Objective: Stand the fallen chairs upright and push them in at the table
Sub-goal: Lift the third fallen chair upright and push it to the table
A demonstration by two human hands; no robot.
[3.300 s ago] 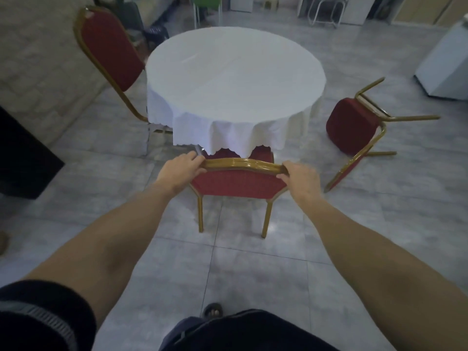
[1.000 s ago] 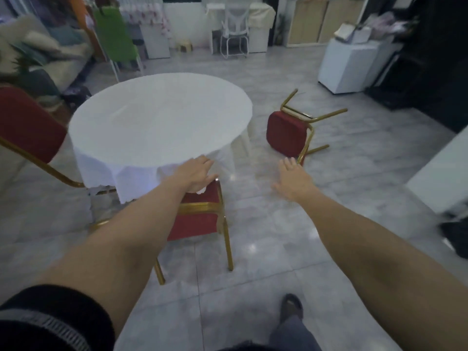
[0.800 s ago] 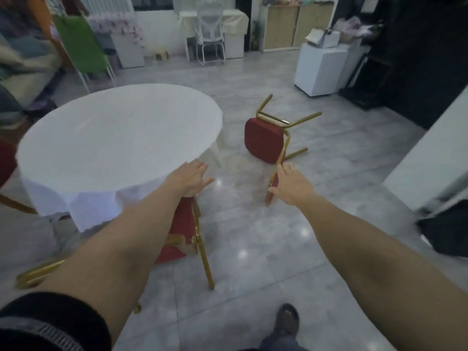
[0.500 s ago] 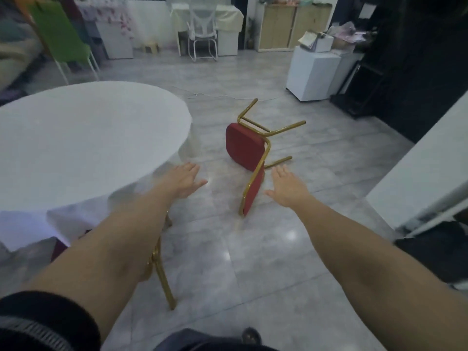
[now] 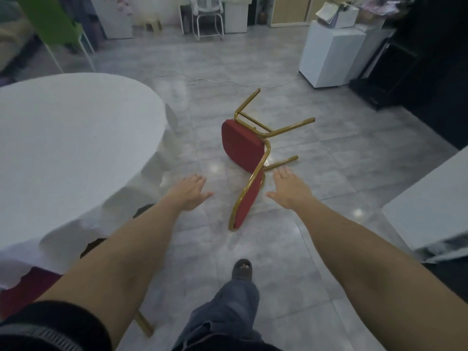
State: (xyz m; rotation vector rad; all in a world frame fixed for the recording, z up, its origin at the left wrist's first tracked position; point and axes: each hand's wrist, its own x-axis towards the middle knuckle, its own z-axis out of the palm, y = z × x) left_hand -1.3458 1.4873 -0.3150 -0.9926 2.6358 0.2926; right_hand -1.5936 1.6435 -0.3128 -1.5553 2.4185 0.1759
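Chair (image 5: pixel 243 145) on its side; L hand (image 5: pixel 188 191) & R hand (image 5: pixel 288 190) empty, fingers apart.

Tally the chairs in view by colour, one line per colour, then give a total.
Red chairs: 2, the fallen chair on the floor and the tucked chair partly hidden under the tablecloth
Green chairs: 1, the green chair far left
White chairs: 1, the white chair by the far wall
Total: 4

One table (image 5: pixel 63 138), two red chairs (image 5: pixel 243 148), perhaps more
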